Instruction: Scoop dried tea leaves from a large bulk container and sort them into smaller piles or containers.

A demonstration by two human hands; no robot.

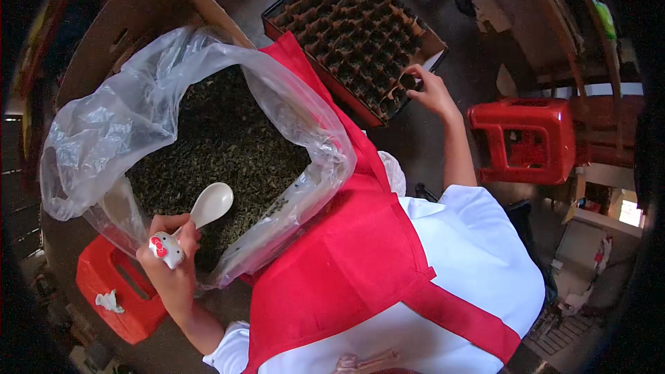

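A white plastic spoon (213, 202) with a cat-head handle end is held in my left hand (168, 257), its fingers closed round the handle. The bowl of the spoon is over dried, dark green leaves (215, 135), which look like loose tea. A clear plastic bag (104, 138) surrounds the leaves, its mouth spread wide. To the upper right stands a red-sided tray (344, 99) with rows of small brown paper cups (346, 24). At its near right corner my right hand (436, 93) curls thumb and forefinger round one small dark-mouthed cup (407, 82).
A cardboard box (156, 3) stands behind and around the bag. A red plastic stool (526, 142) is to the right of my right arm. Another red stool (114, 291) sits below the bag at lower left. My red apron (332, 263) lies against the bag.
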